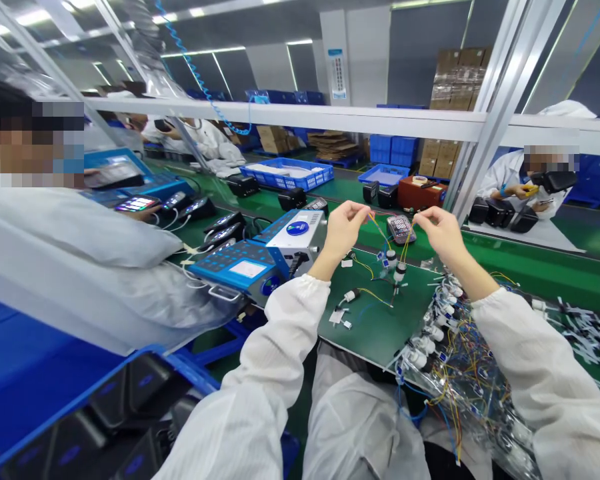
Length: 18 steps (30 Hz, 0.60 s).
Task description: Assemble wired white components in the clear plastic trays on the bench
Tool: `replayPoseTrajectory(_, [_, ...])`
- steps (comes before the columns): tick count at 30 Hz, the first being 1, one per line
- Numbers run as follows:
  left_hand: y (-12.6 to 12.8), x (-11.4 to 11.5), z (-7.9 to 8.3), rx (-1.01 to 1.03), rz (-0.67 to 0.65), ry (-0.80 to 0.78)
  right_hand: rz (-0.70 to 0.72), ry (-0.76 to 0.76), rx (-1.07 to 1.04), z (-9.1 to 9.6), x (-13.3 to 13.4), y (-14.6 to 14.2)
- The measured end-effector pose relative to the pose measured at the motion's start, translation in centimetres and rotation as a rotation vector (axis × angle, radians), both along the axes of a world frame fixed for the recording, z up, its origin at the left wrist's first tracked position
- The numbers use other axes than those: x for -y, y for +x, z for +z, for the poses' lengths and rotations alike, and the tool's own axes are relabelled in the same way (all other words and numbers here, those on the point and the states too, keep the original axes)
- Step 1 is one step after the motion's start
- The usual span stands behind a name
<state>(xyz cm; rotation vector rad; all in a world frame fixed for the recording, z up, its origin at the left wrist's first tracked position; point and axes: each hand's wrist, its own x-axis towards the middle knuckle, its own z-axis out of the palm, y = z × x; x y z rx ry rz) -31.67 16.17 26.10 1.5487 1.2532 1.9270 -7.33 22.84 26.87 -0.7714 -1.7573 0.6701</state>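
Both my hands are raised over the green work mat [370, 333], each in a pinch. Between the fingertips of my left hand [345, 230] are thin coloured wires [380, 230] that run down to a small white-and-black motor [391, 259]. My right hand [440, 230] pinches yellow wires [407, 248] leading to a second small motor [399, 272]. Both motors hang or stand close together; I cannot tell whether they touch the mat. Another motor [351, 295] with yellow wires lies on the mat, near small white pieces [337, 317]. A device with a lit digit display [401, 229] sits behind the wires.
Right of the mat lies a heap of wired motors [450, 327], with white cable ties [587, 333] beyond. A blue-and-white test instrument [250, 260] stands left. One co-worker [70, 240] sits at left, another [510, 173] across the bench. A metal post [500, 113] rises at right.
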Motion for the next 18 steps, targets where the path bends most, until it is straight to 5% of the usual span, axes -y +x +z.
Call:
replayPoseTrajectory(6, [-0.9,-1.6,0.7,0.146,-0.060,0.033,0.106,-0.131,-0.047,1.9,-0.3,-1.2])
replayPoseTrajectory(12, [-1.0,-1.5,-0.2,0.206,-0.057,0.012,0.138,-0.218,-0.181,1.5,-0.5,-2.3])
replayPoseTrajectory(18, [-0.7,-0.2,-0.8,0.252,-0.131,0.024,0.010,-0.040,-0.048,1.0,0.1,-1.8])
